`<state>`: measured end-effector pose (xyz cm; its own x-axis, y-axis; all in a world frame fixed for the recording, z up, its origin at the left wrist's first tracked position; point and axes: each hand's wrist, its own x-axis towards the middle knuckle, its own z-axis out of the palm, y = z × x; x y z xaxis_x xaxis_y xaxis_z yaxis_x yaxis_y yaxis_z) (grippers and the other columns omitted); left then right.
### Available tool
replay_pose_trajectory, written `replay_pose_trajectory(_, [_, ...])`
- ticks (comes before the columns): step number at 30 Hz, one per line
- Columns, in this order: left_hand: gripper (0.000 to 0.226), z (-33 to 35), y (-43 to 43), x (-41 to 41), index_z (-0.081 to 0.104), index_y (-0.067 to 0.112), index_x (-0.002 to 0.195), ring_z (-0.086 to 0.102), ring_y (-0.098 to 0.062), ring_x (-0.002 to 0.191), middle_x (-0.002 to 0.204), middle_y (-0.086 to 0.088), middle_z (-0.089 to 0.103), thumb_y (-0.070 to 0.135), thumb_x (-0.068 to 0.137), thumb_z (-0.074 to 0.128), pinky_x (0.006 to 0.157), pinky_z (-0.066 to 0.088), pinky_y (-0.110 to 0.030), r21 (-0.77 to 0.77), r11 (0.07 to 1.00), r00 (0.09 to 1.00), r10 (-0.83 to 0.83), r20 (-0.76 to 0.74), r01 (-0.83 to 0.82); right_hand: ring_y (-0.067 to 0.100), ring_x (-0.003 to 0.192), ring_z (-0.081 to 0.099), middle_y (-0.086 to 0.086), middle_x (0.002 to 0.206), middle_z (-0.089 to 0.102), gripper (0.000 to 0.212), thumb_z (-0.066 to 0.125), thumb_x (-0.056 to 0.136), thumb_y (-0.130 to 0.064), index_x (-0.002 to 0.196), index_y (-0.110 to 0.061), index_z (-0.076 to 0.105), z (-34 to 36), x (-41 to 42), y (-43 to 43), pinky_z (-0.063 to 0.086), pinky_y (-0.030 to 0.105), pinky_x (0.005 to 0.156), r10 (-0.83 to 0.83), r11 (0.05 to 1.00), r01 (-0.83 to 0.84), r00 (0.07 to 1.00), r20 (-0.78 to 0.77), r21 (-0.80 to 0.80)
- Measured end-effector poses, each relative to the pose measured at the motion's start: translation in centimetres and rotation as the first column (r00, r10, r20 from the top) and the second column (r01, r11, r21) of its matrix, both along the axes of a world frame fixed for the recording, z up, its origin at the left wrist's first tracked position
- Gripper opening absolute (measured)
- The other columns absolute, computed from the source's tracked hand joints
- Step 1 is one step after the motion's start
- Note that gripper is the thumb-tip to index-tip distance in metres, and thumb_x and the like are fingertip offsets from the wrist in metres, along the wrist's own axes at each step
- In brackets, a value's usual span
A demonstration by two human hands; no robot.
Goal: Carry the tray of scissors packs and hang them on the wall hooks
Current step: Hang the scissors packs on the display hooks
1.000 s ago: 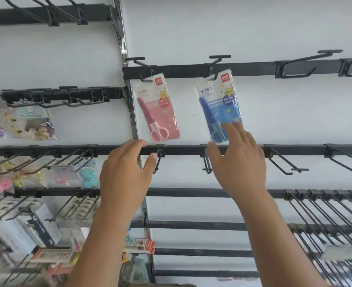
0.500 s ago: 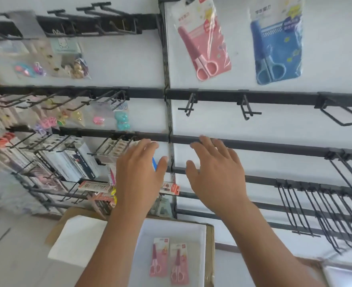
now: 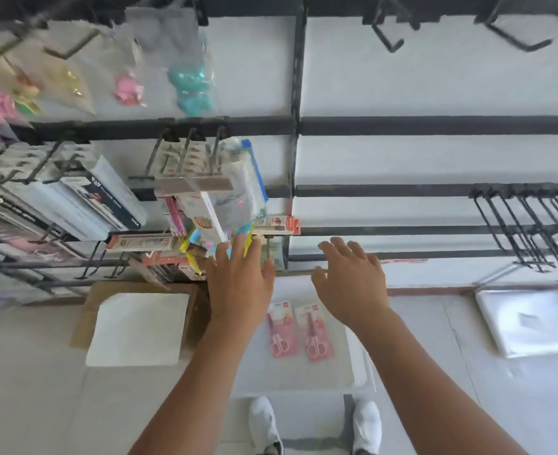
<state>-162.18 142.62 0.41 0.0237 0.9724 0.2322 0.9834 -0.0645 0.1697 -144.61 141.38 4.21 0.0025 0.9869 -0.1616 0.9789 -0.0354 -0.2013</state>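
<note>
Left hand: my left hand (image 3: 238,284) hangs palm down above the floor, fingers spread and apart, gripping nothing.
Right hand: my right hand (image 3: 350,280) is likewise spread wide and empty, palm down, level with the left.
Tray: the white tray (image 3: 358,359) sits flat on the floor at the foot of the wall, directly ahead of my white shoes (image 3: 313,425); I judge it is parked there so both hands are free for hanging.
Packs: two pink scissors packs (image 3: 299,330) lie face up, side by side, in the tray, handles toward me.
Pack vs hands: the packs show between my two wrists, below both palms and apart from them; no contact. The left pack is nearer the left hand, the right pack nearer the right.
Hooks: bare black wall hooks (image 3: 389,34) stick out of the rails at the top of view, well above the tray.
Neighbours: stocked pegs of stationery (image 3: 202,192) crowd the left panel; a cardboard box (image 3: 139,323) with a white sheet sits just left of the tray.
Judgement: both open hands suit a reach down for one pack each.
Caution: the view is motion-blurred, so the packs' hang holes are unreadable.
</note>
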Motion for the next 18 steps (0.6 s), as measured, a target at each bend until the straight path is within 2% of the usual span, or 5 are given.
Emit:
replay_pose_trajectory(3, [0.036, -3.0, -0.7, -0.2, 0.067, 0.009, 0.116, 0.061, -0.045, 0.101, 0.127, -0.016, 0.066, 0.034, 0.09, 0.063, 0.078, 0.05, -0.052, -0.088, 0.995, 0.998, -0.052, -0.029, 0.05, 0.023, 0.14, 0.04, -0.004, 0.152, 0.045, 0.046, 0.04, 0.101, -0.035, 0.145, -0.022, 0.044, -3.3, 0.0, -0.7, 0.034, 0.042, 0.11, -0.049, 0.994, 0.049, 0.999, 0.007, -0.096])
replay_pose_trajectory(7, [0.035, -7.5, -1.5, 0.7, 0.07, 0.01, 0.113, 0.062, -0.046, 0.109, 0.128, -0.016, 0.067, 0.031, 0.084, 0.074, 0.085, 0.05, -0.058, -0.237, 0.971, 0.997, -0.051, -0.053, 0.037, 0.022, 0.139, 0.042, -0.003, 0.154, 0.044, 0.047, 0.039, 0.102, -0.033, 0.147, -0.022, 0.043, -7.7, 0.6, -1.1, 0.034, 0.042, 0.11, -0.083, 0.974, 0.079, 0.997, -0.007, -0.211])
replay_pose_trajectory(13, [0.043, -13.9, -1.6, 2.5, 0.056, 0.017, 0.135, 0.046, -0.038, 0.134, 0.151, -0.009, 0.05, 0.038, 0.099, 0.052, 0.103, 0.042, -0.051, -0.453, 0.891, 0.996, -0.064, -0.065, 0.027, 0.023, 0.128, 0.051, -0.004, 0.148, 0.051, 0.045, 0.037, 0.103, -0.032, 0.146, -0.02, 0.046, -14.2, 1.4, -1.0, 0.039, 0.041, 0.103, -0.086, 0.935, 0.059, 0.994, -0.061, -0.35])
replay_pose_trajectory(15, [0.044, -15.7, -1.6, 2.8, 0.055, 0.018, 0.137, 0.049, -0.035, 0.132, 0.15, -0.008, 0.051, 0.039, 0.099, 0.052, 0.101, 0.046, -0.05, -0.484, 0.875, 0.999, -0.03, -0.038, 0.008, 0.025, 0.127, 0.054, -0.004, 0.148, 0.053, 0.046, 0.038, 0.103, -0.032, 0.147, -0.021, 0.045, -16.1, 1.6, -1.0, 0.041, 0.04, 0.102, -0.109, 0.922, 0.058, 0.988, -0.111, -0.382])
replay_pose_trajectory(18, [0.038, -18.2, -1.5, 3.1, 0.062, 0.014, 0.128, 0.06, -0.031, 0.114, 0.132, -0.008, 0.064, 0.037, 0.098, 0.056, 0.088, 0.054, -0.045, -0.476, 0.879, 0.994, 0.044, 0.096, 0.007, 0.025, 0.121, 0.058, -0.003, 0.144, 0.057, 0.044, 0.042, 0.102, -0.029, 0.145, -0.023, 0.049, -19.0, 2.0, -0.6, 0.044, 0.035, 0.094, -0.194, 0.897, 0.093, 0.961, -0.197, -0.432])
